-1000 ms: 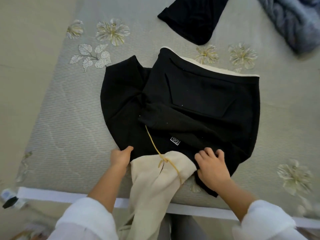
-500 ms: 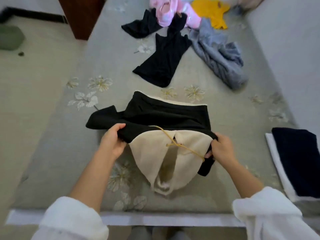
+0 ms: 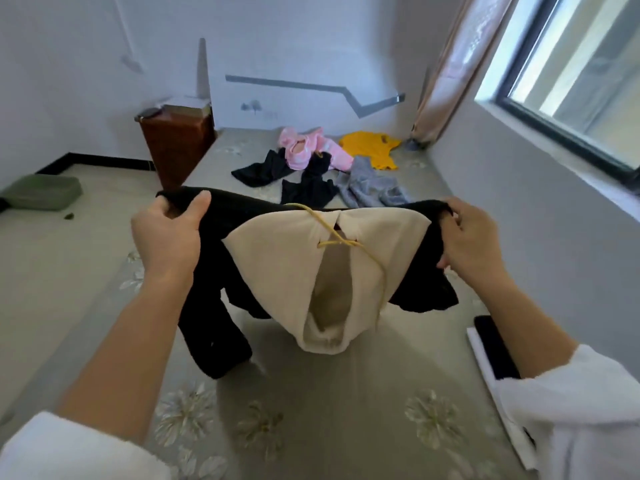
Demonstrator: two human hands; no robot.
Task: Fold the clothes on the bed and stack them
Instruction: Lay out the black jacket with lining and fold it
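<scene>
A black hoodie [image 3: 211, 306] with a cream hood [image 3: 287, 271] and a yellow drawstring [image 3: 346, 242] hangs in the air above the bed [image 3: 311, 403]. My left hand [image 3: 169, 233] grips its left shoulder and my right hand [image 3: 467, 244] grips its right shoulder. The hood droops toward me and a black sleeve dangles down to the bed at the left. A folded stack [image 3: 491, 348], dark on white, lies at the bed's right edge. Unfolded clothes lie at the far end: pink [image 3: 304, 150], yellow [image 3: 374, 147], grey [image 3: 370, 188] and black [image 3: 308, 192].
A brown wooden cabinet [image 3: 173, 140] stands by the bed's far left corner. A green cushion [image 3: 41, 192] lies on the floor at left. A wall with a window [image 3: 575, 74] and a curtain [image 3: 446, 71] runs along the bed's right side.
Both hands have lifted the hoodie off the bed and raised it into the air. My head has tilted up, bringing the room's far end into view.
</scene>
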